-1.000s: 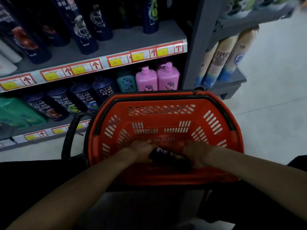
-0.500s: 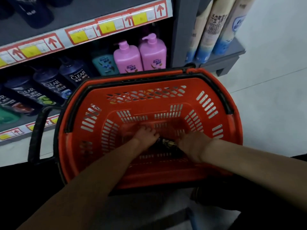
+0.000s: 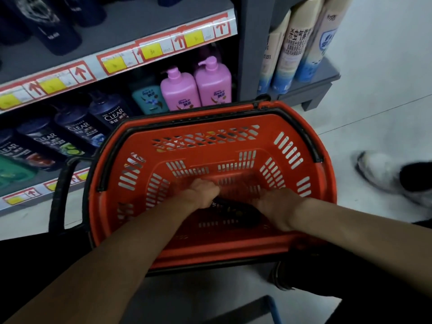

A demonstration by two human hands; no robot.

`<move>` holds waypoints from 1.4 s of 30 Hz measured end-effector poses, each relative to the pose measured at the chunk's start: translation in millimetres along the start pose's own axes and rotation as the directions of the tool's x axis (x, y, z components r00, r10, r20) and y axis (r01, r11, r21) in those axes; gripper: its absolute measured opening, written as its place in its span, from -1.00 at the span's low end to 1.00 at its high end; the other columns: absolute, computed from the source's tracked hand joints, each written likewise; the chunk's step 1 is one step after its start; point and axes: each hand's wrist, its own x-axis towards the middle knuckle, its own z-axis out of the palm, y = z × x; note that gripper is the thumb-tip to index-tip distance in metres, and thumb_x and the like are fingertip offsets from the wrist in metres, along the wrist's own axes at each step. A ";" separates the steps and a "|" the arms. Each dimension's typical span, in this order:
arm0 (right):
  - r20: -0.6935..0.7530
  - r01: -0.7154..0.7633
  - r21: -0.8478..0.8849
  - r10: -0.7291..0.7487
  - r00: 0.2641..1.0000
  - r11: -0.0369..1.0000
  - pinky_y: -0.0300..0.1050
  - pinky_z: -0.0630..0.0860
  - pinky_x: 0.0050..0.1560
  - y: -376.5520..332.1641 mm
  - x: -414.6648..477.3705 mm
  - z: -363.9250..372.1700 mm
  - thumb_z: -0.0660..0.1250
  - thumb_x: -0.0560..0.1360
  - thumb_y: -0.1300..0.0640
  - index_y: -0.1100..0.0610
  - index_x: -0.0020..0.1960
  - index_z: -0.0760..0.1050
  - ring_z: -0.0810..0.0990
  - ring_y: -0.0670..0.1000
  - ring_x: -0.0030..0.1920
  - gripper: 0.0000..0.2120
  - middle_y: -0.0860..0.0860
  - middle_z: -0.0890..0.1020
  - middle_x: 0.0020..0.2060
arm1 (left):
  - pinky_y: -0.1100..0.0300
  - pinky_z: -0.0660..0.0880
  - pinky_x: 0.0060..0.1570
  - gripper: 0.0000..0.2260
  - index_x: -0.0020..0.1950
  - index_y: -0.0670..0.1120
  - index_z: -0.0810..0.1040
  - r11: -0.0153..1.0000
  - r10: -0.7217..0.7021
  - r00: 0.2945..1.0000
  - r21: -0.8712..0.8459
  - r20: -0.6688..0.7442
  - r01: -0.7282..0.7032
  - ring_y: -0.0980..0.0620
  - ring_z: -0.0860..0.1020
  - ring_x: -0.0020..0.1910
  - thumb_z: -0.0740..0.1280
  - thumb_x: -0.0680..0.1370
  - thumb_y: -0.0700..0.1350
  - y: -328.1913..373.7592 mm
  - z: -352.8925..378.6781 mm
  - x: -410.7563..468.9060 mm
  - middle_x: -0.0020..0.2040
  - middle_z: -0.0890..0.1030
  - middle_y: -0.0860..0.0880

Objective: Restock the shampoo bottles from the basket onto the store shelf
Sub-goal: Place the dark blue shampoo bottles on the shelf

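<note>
A red plastic basket (image 3: 325,183) stands on the floor in front of the shelf. Both my hands reach down to its bottom. A dark shampoo bottle (image 3: 233,209) lies flat there between them. My left hand (image 3: 201,192) grips its left end with curled fingers. My right hand (image 3: 273,204) closes on its right end, and the bottle is mostly hidden. The grey store shelf (image 3: 131,29) with red and yellow price tags rises behind the basket and holds dark CLEAR bottles (image 3: 77,129).
Two pink pump bottles (image 3: 196,87) and a teal bottle (image 3: 149,99) stand on the lower shelf right behind the basket. Tall spray cans (image 3: 297,43) fill a side shelf at right. A person's white shoe (image 3: 383,174) is on the pale floor at right.
The view has tilted further down and closer to the basket. Both hands stay on the dark bottle at the bottom. A white shoe has come into view at right.
</note>
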 end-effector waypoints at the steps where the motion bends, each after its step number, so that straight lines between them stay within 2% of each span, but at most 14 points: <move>1: 0.005 -0.008 0.004 0.008 1.000 1.000 0.01 0.50 0.27 -1.3 -1.7 -1.8 0.39 0.54 0.21 0.03 0.52 0.33 0.50 0.18 0.36 -0.42 0.14 0.41 0.43 | 0.08 0.43 0.09 -0.66 0.35 -0.06 0.52 0.999 -0.002 1.000 -0.043 0.009 0.002 -0.10 0.58 0.24 0.38 0.56 -0.16 -3.3 -0.6 -2.1 0.27 0.61 -0.08; 4: -0.002 -0.019 0.004 0.019 1.000 1.000 0.03 0.51 0.30 -4.6 -4.7 -8.1 0.38 0.54 0.22 0.05 0.49 0.37 0.50 0.16 0.36 -0.46 0.12 0.46 0.40 | 0.06 0.41 0.21 -0.31 0.59 -0.05 0.22 0.993 -0.029 0.998 -0.110 0.059 0.035 -0.12 0.48 0.39 0.45 0.53 -0.13 -8.1 5.3 -0.6 0.43 0.49 -0.10; 6: -0.029 -0.016 -0.008 0.016 0.999 1.000 0.03 0.53 0.29 -6.3 -5.4 -10.8 0.38 0.54 0.23 0.06 0.46 0.39 0.52 0.14 0.34 -0.49 0.10 0.50 0.36 | 0.02 0.38 0.37 -0.21 0.64 -0.05 0.13 0.998 -0.050 0.996 -0.027 0.070 0.052 -0.11 0.38 0.50 0.48 0.51 -0.12 -5.5 11.4 4.4 0.55 0.37 -0.10; 10: -0.024 -0.015 -0.028 0.014 1.000 0.999 0.04 0.54 0.27 -6.5 -5.0 -8.9 0.36 0.56 0.20 0.06 0.46 0.40 0.53 0.15 0.34 -0.52 0.10 0.51 0.36 | -0.01 0.39 0.37 -0.24 0.62 -0.07 0.16 0.980 -0.043 0.998 0.195 0.043 0.034 -0.14 0.40 0.45 0.47 0.52 -0.12 8.3 23.1 12.0 0.50 0.37 -0.13; 15: -0.011 -0.012 -0.033 0.012 1.000 0.999 0.02 0.53 0.22 -0.5 -5.9 -5.4 0.34 0.57 0.17 0.04 0.44 0.41 0.53 0.15 0.33 -0.56 0.09 0.51 0.36 | -0.07 0.36 0.38 -0.42 0.53 -0.09 0.37 0.970 -0.050 0.998 0.241 0.043 0.038 -0.15 0.40 0.43 0.45 0.54 -0.10 11.9 27.4 16.8 0.47 0.39 -0.14; 19: 0.007 -0.016 -0.023 0.016 1.000 1.000 0.01 0.54 0.17 2.3 -4.5 -7.2 0.35 0.58 0.14 0.03 0.45 0.42 0.55 0.14 0.29 -0.56 0.08 0.52 0.34 | -0.02 0.42 0.37 -0.56 0.41 -0.07 0.53 0.996 -0.087 0.993 0.018 0.074 0.086 -0.15 0.42 0.45 0.46 0.53 -0.09 3.7 25.4 12.8 0.51 0.39 -0.16; 22: 0.014 -0.023 -0.005 0.023 1.000 1.000 0.00 0.52 0.16 3.0 -9.4 -14.7 0.35 0.58 0.15 0.06 0.44 0.42 0.55 0.15 0.30 -0.57 0.10 0.51 0.33 | 0.08 0.53 0.06 -0.63 0.19 0.00 0.59 0.978 -0.109 0.991 -0.172 0.074 0.121 -0.07 0.61 0.18 0.56 0.42 -0.01 -7.4 7.9 2.6 0.21 0.63 -0.03; 25: 0.001 -0.032 0.005 0.032 0.999 0.999 -0.01 0.52 0.14 3.1 -14.6 -20.2 0.34 0.58 0.17 0.08 0.42 0.44 0.56 0.17 0.28 -0.59 0.12 0.52 0.31 | 0.15 0.43 -0.12 -0.49 0.14 0.05 0.59 0.926 -0.127 0.991 -0.354 0.032 0.130 -0.01 0.60 0.02 0.67 0.26 0.08 -18.5 -18.5 -11.0 0.03 0.63 0.06; 28: -0.024 -0.054 0.000 0.054 0.998 0.999 0.00 0.55 0.10 2.0 -18.2 -24.9 0.35 0.57 0.17 0.11 0.44 0.43 0.58 0.18 0.26 -0.55 0.14 0.53 0.31 | 0.20 0.41 -0.25 -0.54 0.06 0.04 0.63 0.851 -0.151 0.988 -0.510 -0.013 0.124 0.05 0.59 -0.09 0.69 0.24 0.06 -23.4 -47.4 -23.0 -0.06 0.66 0.08; 30: -0.062 -0.064 0.004 0.064 0.996 0.998 0.01 0.57 0.12 1.8 -20.2 -29.7 0.36 0.57 0.16 0.10 0.48 0.38 0.58 0.17 0.27 -0.51 0.13 0.52 0.34 | 0.20 0.45 -0.22 -0.59 -0.02 0.05 0.61 0.802 -0.166 0.985 -0.587 -0.045 0.108 0.05 0.62 -0.10 0.69 0.25 0.04 -23.2 -67.2 -30.3 -0.11 0.66 0.09; 32: -0.092 -0.076 0.009 0.077 0.993 0.997 0.02 0.57 0.16 2.6 -22.4 -35.8 0.39 0.56 0.17 0.09 0.51 0.34 0.56 0.15 0.32 -0.45 0.11 0.50 0.38 | 0.19 0.49 -0.19 -0.59 -0.02 0.04 0.59 0.775 -0.192 0.978 -0.624 -0.080 0.101 0.04 0.62 -0.08 0.70 0.25 -0.01 -23.4 -86.2 -39.1 -0.09 0.65 0.08; 35: -0.154 -0.105 0.015 0.106 0.982 0.994 0.09 0.60 0.20 3.3 -26.8 -45.2 0.45 0.52 0.08 0.07 0.46 0.40 0.58 0.17 0.29 -0.46 0.11 0.52 0.35 | 0.15 0.54 -0.14 -0.57 0.01 0.02 0.62 0.783 -0.232 0.964 -0.613 -0.129 0.106 0.01 0.61 -0.08 0.69 0.23 -0.02 -31.4 -110.2 -57.5 -0.06 0.68 0.03; 37: -0.187 -0.132 0.025 0.134 0.973 0.991 0.13 0.58 0.23 2.6 -30.0 -52.3 0.47 0.51 0.02 0.08 0.46 0.40 0.57 0.21 0.29 -0.44 0.14 0.50 0.35 | 0.12 0.57 -0.11 -0.60 -0.08 0.03 0.61 0.769 -0.267 0.949 -0.630 -0.165 0.107 -0.01 0.62 -0.11 0.69 0.20 0.01 -42.4 -123.7 -76.7 -0.09 0.69 0.02; 42: -0.236 -0.157 0.103 0.178 0.955 0.982 0.13 0.52 0.27 -8.0 -38.0 -75.2 0.46 0.52 0.06 0.12 0.53 0.26 0.47 0.26 0.37 -0.33 0.18 0.41 0.40 | 0.10 0.55 -0.13 -0.65 -0.13 -0.04 0.66 0.599 -0.434 0.860 -0.799 -0.267 0.054 0.02 0.65 -0.13 0.70 0.22 -0.01 -75.5 -155.2 -147.0 -0.16 0.70 0.01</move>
